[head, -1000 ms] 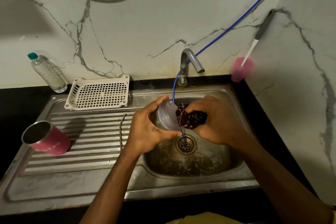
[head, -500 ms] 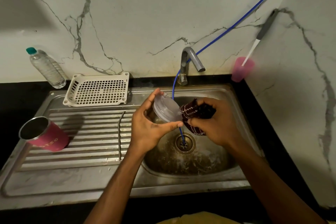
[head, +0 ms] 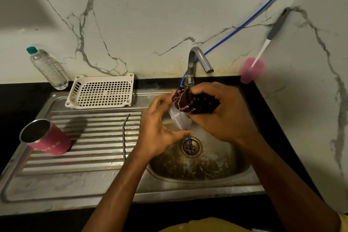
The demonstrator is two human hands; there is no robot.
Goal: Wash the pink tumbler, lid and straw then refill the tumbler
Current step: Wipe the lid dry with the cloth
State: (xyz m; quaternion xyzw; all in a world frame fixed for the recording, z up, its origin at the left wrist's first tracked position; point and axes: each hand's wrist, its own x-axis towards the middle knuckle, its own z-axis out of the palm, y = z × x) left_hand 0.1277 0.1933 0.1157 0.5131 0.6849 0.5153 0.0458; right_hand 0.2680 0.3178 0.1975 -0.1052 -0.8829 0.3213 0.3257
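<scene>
Change: maroon cloth (head: 194, 102) now covers the top edge of the lid (head: 179, 118).
Left hand (head: 158, 130): grips the lid over the sink (head: 207, 173).
Right hand (head: 226, 111): clutches the cloth.
Pink tumbler (head: 49, 137): lies on the drainboard, so the refill is likely far off.

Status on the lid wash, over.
Left hand grips clear lid over basin. Right hand presses dark cloth on it. Pink tumbler, straw lie on drainboard. Blue hose drops past lid into drain.

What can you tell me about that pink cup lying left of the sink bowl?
The pink tumbler lies on its side on the ribbed steel drainboard, its open mouth facing up and left. The outside looks matte pink with pale lettering; the rim and inside look like bare steel. Nothing covers the mouth. Only the drainboard touches it; neither hand is near.
</scene>
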